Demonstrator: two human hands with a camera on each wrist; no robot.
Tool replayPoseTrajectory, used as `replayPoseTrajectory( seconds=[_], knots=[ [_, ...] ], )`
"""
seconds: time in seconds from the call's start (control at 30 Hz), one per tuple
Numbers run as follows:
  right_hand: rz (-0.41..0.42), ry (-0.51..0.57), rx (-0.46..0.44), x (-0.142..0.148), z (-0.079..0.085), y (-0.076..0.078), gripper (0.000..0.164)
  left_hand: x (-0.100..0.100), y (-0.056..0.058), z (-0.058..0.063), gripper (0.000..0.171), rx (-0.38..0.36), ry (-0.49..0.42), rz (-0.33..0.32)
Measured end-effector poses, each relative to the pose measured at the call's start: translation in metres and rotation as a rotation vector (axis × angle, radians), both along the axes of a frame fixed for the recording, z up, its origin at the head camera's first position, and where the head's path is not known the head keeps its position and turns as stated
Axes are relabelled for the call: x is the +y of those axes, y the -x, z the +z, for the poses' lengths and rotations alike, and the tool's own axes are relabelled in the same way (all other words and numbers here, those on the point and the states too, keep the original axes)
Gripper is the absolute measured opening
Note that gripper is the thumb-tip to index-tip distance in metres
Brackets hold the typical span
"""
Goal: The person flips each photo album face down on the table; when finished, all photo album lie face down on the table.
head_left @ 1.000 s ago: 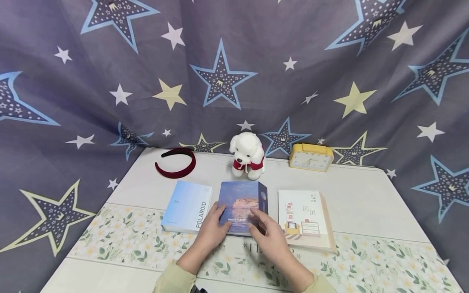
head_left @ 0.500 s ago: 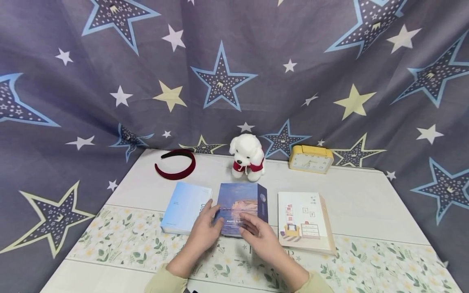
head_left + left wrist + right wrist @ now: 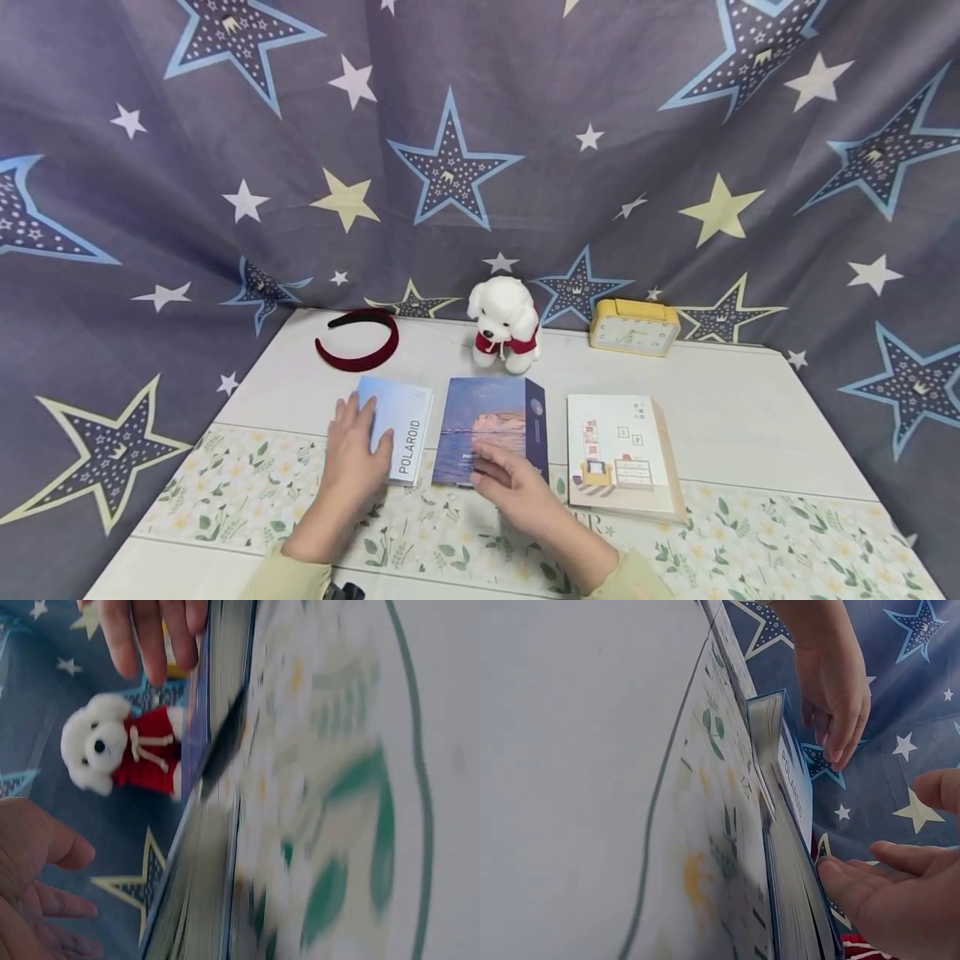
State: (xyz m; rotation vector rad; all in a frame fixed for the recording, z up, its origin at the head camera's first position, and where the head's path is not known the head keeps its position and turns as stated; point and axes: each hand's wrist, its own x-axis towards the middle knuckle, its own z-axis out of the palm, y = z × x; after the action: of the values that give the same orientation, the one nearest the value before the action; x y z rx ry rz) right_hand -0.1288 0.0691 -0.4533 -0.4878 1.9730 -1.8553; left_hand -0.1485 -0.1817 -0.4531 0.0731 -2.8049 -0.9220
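My left hand (image 3: 348,450) hovers over the left side of a light blue album marked POLAROID (image 3: 405,404), fingers spread. Seen from the left wrist, that hand (image 3: 34,870) is apart from the cover and holds nothing. Right of it lies a dark blue photo album (image 3: 483,408) with a sea-cliff picture. My right hand (image 3: 517,492) is over its lower front, hiding part of the title. In the right wrist view the right hand's fingertips (image 3: 831,866) are right at the cover's edge, the fingers loosely extended.
To the right lies a thick white book (image 3: 630,442) with a drawn room on its cover. Along the back are a dark red headband (image 3: 390,337), a white plush dog (image 3: 504,321) and a yellow alarm clock (image 3: 635,327). A star-printed curtain (image 3: 480,125) hangs behind the table.
My left hand has left the photo album's left edge and moved left over the POLAROID album. My right hand has shifted slightly left and down on the photo album, its fingers looser.
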Motion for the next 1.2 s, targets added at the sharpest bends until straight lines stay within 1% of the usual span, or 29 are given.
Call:
replayPoseTrajectory(
  seconds=[0.1, 0.2, 0.37, 0.47, 0.57, 0.77, 1.0, 1.13, 1.2],
  knots=[
    [0.015, -0.01, -0.017, -0.005, -0.001, 0.0, 0.058, -0.011, 0.001, -0.001, 0.063, -0.003, 0.034, 0.037],
    [0.032, -0.011, -0.032, -0.009, -0.001, 0.001, 0.058, -0.02, 0.001, -0.003, 0.064, -0.024, 0.024, 0.061],
    [0.059, -0.007, -0.055, -0.016, 0.0, 0.004, 0.059, -0.028, 0.0, -0.006, 0.067, -0.109, -0.059, 0.078],
    [0.063, -0.014, -0.062, -0.02, 0.0, 0.005, 0.059, -0.029, -0.001, -0.008, 0.068, -0.154, -0.114, 0.068],
    [0.053, -0.029, -0.063, -0.026, 0.0, 0.005, 0.06, -0.03, -0.002, -0.01, 0.069, -0.172, -0.143, 0.054],
    [0.055, -0.035, -0.068, -0.039, -0.003, 0.004, 0.06, -0.029, -0.003, -0.014, 0.071, -0.166, -0.137, 0.045],
    [0.069, -0.023, -0.129, -0.052, -0.005, 0.005, 0.063, -0.03, -0.004, -0.02, 0.075, -0.154, -0.109, 0.028],
    [0.077, -0.028, -0.139, -0.058, -0.004, 0.006, 0.063, -0.03, -0.003, -0.022, 0.078, -0.145, -0.093, 0.017],
    [0.068, -0.035, -0.142, -0.062, -0.004, 0.006, 0.063, -0.029, -0.002, -0.023, 0.08, -0.14, -0.081, 0.012]
  ],
)
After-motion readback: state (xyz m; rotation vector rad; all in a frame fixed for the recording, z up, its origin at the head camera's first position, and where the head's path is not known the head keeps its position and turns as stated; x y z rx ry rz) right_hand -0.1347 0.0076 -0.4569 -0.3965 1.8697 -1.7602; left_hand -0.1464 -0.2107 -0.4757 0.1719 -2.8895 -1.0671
